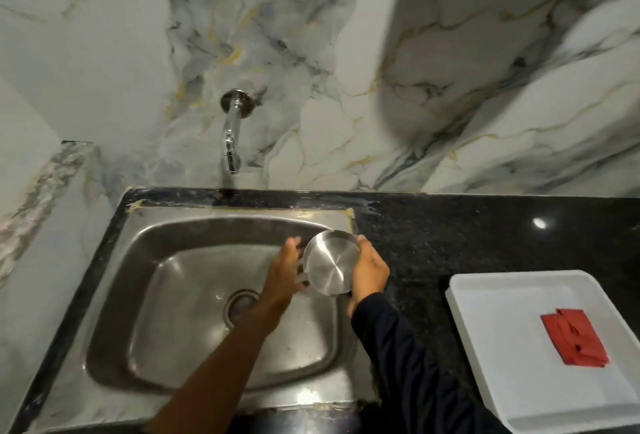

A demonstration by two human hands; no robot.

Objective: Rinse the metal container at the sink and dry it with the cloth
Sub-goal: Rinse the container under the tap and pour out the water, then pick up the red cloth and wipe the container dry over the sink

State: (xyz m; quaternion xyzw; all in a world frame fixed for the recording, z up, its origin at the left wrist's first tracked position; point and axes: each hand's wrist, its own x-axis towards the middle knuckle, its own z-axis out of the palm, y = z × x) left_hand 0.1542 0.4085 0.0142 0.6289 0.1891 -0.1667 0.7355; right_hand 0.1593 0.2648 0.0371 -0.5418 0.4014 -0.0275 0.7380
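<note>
Steel container [330, 262], base up, is clamped between left hand [287, 267] and right hand [370, 269] over the sink [114, 295]. Tap [231, 143] at 12 o'clock shows no water; red cloth [573, 336] at 3 o'clock lies untouched. Drying remains.

Both hands hold the metal container [330, 264] over the right side of the sink [166, 298], its flat base tilted up toward the camera. The right hand [370, 271] grips its right side; the left hand [289, 269] touches its left side. The tap [232, 136] projects from the marble wall [381, 87]. A red cloth [573, 336] lies in a white tray [491, 347] on the black counter [450, 226].
</note>
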